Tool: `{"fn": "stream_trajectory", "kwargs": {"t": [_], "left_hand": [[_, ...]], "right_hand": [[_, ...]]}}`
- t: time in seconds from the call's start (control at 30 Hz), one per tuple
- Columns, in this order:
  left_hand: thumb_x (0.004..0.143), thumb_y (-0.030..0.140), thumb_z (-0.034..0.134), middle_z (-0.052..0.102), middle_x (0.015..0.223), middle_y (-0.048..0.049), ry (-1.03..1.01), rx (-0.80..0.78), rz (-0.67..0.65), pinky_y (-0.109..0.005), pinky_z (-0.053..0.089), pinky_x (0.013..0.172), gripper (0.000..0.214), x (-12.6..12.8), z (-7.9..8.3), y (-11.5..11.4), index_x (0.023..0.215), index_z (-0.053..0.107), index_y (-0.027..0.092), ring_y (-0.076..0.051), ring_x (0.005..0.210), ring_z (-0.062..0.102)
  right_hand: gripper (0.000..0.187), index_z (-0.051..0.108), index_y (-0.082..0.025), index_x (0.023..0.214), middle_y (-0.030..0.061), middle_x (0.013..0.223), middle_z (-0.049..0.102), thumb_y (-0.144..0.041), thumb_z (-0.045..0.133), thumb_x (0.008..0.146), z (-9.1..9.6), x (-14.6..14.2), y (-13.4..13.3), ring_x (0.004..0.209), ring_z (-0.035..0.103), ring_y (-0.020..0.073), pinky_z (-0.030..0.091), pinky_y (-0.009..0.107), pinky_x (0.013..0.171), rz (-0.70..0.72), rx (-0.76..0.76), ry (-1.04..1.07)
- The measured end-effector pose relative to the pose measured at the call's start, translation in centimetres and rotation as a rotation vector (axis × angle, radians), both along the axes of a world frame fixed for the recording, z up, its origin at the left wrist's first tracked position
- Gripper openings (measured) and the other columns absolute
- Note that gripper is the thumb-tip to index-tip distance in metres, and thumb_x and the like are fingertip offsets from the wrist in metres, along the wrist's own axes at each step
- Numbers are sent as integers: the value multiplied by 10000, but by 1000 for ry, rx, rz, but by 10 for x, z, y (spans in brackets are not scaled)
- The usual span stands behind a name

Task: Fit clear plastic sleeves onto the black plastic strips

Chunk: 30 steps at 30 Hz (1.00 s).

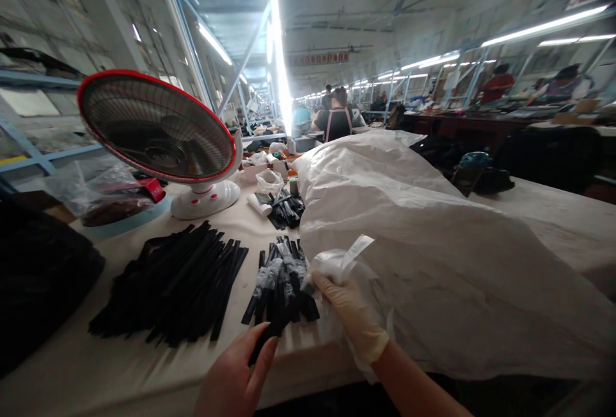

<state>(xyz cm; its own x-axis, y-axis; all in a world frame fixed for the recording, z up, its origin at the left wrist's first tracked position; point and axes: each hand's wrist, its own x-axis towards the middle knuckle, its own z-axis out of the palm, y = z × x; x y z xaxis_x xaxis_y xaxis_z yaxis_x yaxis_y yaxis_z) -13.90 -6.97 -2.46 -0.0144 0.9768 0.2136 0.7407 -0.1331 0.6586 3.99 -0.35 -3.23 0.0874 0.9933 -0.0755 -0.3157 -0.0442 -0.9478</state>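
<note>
My bare left hand (pixel 240 369) pinches the near end of a bundle of black strips (pixel 275 328) between thumb and fingers. At the bundle's far end is my right hand (pixel 353 314), in a pale glove, its fingers closed on a piece of translucent plastic film (pixel 353 253). One end of the film sticks up past the fingers, and more hangs beside the wrist. Just beyond my hands lie several bundles of black strips wrapped in film (pixel 283 269). To their left is a wide pile of loose black strips (pixel 178 282).
A large white plastic sheet (pixel 409 231) covers a bulky heap on the right. A red-rimmed fan (pixel 158 128) stands at the back left. More short black strips (pixel 287 208) lie farther back on the cloth-covered table (pixel 231 221). A black bag (pixel 43 289) bulges at far left.
</note>
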Motion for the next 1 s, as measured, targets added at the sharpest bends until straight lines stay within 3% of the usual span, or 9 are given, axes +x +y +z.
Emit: {"fn": "stream_trajectory", "kwargs": {"t": [0.13, 0.23, 0.33, 0.47, 0.57, 0.63, 0.77, 0.87, 1.0], "left_hand": [[820, 432, 465, 702, 1023, -100, -42, -1, -47, -363, 494, 834, 373, 5, -7, 5, 1053, 638, 197, -260, 947, 642], [820, 467, 457, 674, 693, -39, -273, -135, -89, -285, 498, 546, 482, 9, -12, 1, 1192, 536, 171, -182, 564, 616], [812, 540, 436, 476, 467, 74, -484, -222, -37, -204, 295, 345, 626, 11, -10, -2, 1281, 416, 126, -99, 336, 382], [759, 563, 505, 408, 480, 80, -506, -137, 63, -207, 266, 395, 523, 10, 1, -4, 1063, 575, 143, -98, 414, 363], [736, 544, 541, 350, 462, 85, -456, -178, 65, -204, 232, 388, 384, 8, 0, -8, 788, 616, 172, -83, 410, 308], [743, 540, 531, 329, 458, 87, -463, -203, 52, -200, 207, 372, 364, 10, -7, -10, 727, 596, 183, -78, 401, 284], [751, 549, 508, 333, 455, 91, -553, -173, 87, -184, 204, 359, 361, 22, -22, -4, 711, 549, 192, -75, 394, 289], [752, 554, 478, 334, 426, 105, -623, -205, 124, -175, 220, 344, 364, 27, -34, 16, 723, 512, 193, -67, 353, 292], [782, 452, 407, 514, 530, 43, -599, -275, 174, -200, 340, 361, 324, 29, -48, 59, 853, 522, 158, -100, 374, 457]], "right_hand": [[348, 678, -144, 787, 21, 698, 656, -434, 745, 608, 2, -13, -13, 621, 563, 143, 427, 259, 608, 202, -12, 103], [347, 690, -135, 773, 35, 694, 666, -433, 748, 605, 3, -18, -19, 650, 589, 166, 451, 283, 648, 215, -45, 175], [320, 684, -149, 730, 13, 626, 639, -455, 717, 644, 2, -23, -24, 621, 575, 155, 448, 283, 644, 176, 9, 142], [398, 679, -143, 749, 13, 627, 634, -500, 744, 587, 1, -25, -25, 625, 572, 140, 444, 265, 641, 395, -59, 247], [455, 520, -161, 476, -60, 390, 423, -555, 701, 611, 8, -13, -13, 379, 356, 55, 309, 201, 408, 202, -113, 357], [486, 430, -179, 418, -96, 346, 310, -520, 728, 595, 10, -12, -9, 331, 243, 34, 231, 198, 355, 43, -102, 503], [357, 660, -145, 714, -1, 600, 625, -441, 781, 556, -3, -42, -22, 516, 536, 107, 415, 232, 515, 162, -224, 522], [366, 670, -140, 730, -18, 544, 605, -424, 795, 533, -14, -51, -28, 459, 508, 104, 386, 232, 460, 117, -263, 463], [260, 670, -166, 740, -58, 479, 562, -376, 753, 611, -9, -23, -7, 382, 442, 66, 357, 200, 411, 56, -264, 529]]}}
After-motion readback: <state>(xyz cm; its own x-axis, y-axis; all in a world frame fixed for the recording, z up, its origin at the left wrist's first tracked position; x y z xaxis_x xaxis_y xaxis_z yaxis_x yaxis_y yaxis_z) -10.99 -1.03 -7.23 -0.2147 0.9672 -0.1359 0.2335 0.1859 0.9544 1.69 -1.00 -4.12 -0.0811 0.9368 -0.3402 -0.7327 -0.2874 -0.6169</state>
